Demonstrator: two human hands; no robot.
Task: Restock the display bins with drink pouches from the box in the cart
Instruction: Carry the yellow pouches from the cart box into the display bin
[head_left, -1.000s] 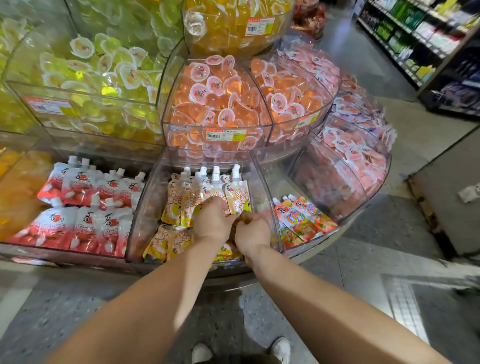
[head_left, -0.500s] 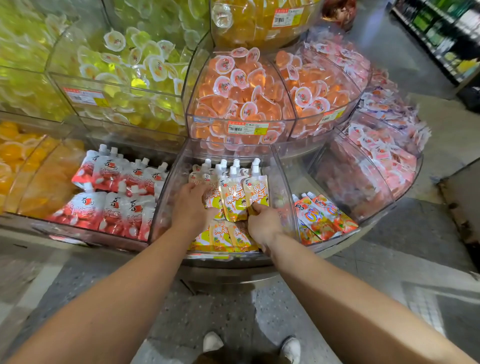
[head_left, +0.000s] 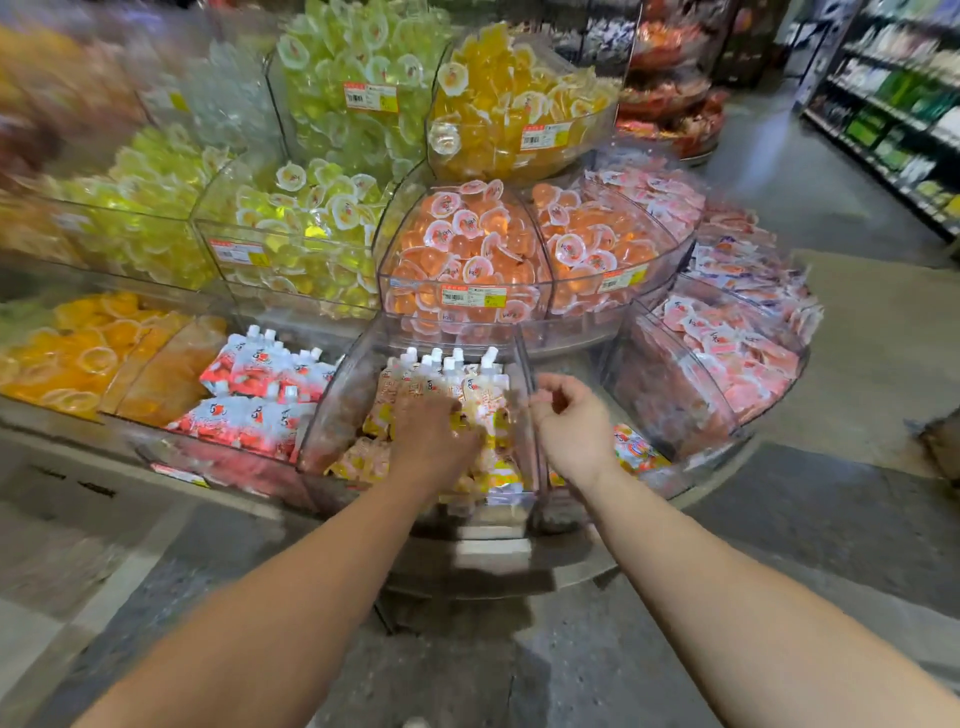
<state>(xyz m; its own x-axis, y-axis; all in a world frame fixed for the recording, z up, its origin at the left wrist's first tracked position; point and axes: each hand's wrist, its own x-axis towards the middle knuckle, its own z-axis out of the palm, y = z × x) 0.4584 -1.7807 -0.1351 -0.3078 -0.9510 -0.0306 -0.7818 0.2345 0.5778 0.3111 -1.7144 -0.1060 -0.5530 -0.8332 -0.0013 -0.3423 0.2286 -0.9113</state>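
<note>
A clear display bin (head_left: 322, 415) on the bottom tier holds yellow-orange drink pouches (head_left: 441, 374) with white caps, some upright at the back and some flat at the front. My left hand (head_left: 431, 441) reaches into this bin and lies on the pouches; blur hides whether its fingers grip one. My right hand (head_left: 571, 421) is outside the bin, just right of its wall, with loosely curled fingers and nothing in it. The box and the cart are out of sight.
Red-and-white pouches (head_left: 260, 384) fill the bin to the left. A few multicoloured pouches (head_left: 636, 449) lie in the bin to the right. Jelly cup bins (head_left: 467, 244) rise above. An aisle shelf (head_left: 893, 119) stands at the far right beyond the floor.
My right hand has pulled out of the yellow pouch bin and moved right, now empty. My left hand has slid rightward over the pouches. The camera has tilted upward.
</note>
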